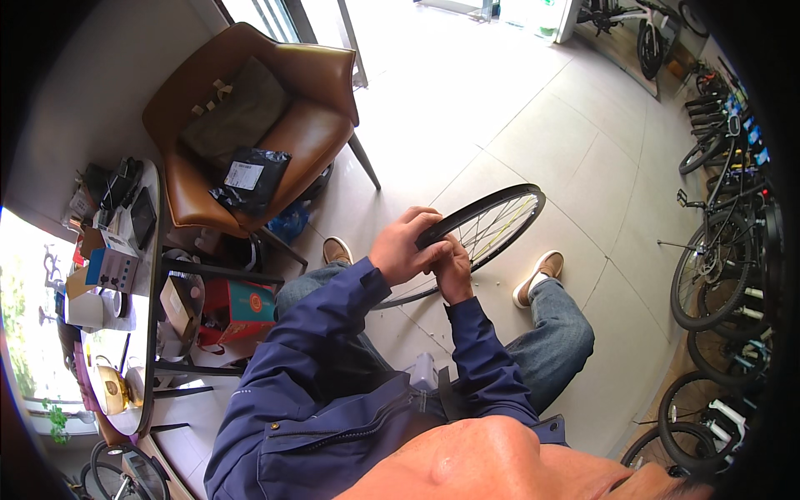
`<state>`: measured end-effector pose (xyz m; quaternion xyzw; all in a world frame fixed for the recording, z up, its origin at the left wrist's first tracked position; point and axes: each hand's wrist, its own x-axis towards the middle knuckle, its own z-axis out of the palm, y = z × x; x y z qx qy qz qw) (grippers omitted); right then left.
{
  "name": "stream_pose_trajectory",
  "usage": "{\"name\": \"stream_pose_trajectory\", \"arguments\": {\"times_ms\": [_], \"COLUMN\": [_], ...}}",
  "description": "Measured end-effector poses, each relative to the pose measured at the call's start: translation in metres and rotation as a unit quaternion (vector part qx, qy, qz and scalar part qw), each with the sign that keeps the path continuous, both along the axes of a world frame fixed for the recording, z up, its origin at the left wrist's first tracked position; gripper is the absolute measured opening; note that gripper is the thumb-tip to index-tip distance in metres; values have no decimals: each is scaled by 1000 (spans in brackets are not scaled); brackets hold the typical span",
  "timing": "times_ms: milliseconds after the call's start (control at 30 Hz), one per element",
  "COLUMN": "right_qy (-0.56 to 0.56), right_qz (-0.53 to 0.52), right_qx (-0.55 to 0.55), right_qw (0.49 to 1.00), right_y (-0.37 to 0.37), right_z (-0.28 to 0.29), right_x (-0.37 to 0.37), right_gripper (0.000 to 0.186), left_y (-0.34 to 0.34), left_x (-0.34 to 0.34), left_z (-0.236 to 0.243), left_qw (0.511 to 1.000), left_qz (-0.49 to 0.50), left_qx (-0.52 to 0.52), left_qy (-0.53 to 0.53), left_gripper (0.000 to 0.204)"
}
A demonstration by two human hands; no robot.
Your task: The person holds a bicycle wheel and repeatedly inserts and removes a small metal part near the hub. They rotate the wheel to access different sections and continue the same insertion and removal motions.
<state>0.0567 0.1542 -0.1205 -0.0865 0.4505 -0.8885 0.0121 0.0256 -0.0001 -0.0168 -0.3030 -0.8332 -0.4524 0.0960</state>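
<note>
A bicycle wheel (525,198) with a black rim and thin spokes is tilted in front of me, between my legs. My left hand (404,246) is closed over its upper edge, fingers on the outer side and thumb across the near part. My right hand (452,271) grips the same stretch from below, just beside the left thumb, with its fingertips partly hidden. The two hands touch or nearly touch. The wheel's lower part runs behind my wrists, partly out of sight.
A brown armchair (304,150) holding a black package (254,183) stands at front left. A cluttered table (150,333) with boxes is on my left. Rows of bicycles (708,267) line the right side. Tiled floor (600,167) stretches ahead toward a bright doorway.
</note>
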Motion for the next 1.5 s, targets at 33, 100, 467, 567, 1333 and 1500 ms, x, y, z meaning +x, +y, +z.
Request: {"name": "stream_pose_trajectory", "arguments": {"times_ms": [33, 100, 467, 567, 1333, 1500], "right_qy": [-1, -41, -8, 16, -86, 11], "right_qz": [0, -6, 65, 2, 18, 20], "right_qx": [-5, -18, -56, 27, -92, 45], "right_qw": [1000, 999, 996, 1000, 992, 999], "right_y": [0, 0, 10, 3, 7, 8], "right_z": [1, 3, -6, -3, -1, -1], "right_x": [0, 0, 1, 2, 1, 0], "right_gripper": [52, 51, 37, 35, 43, 35], "left_y": [0, -2, -2, -2, -1, -2], "left_x": [0, -1, -1, -3, 0, -3], "left_z": [-1, -2, -1, 1, 1, -2], "left_qw": [1000, 999, 999, 999, 999, 999], "left_qz": [-12, -35, 14, 23, 20, 25], "left_qx": [-1, 0, -29, -32, -34, -38], "left_qy": [-13, -33, -37, -17, -23, -12], "left_gripper": [43, 44, 37, 36, 35, 38]}}
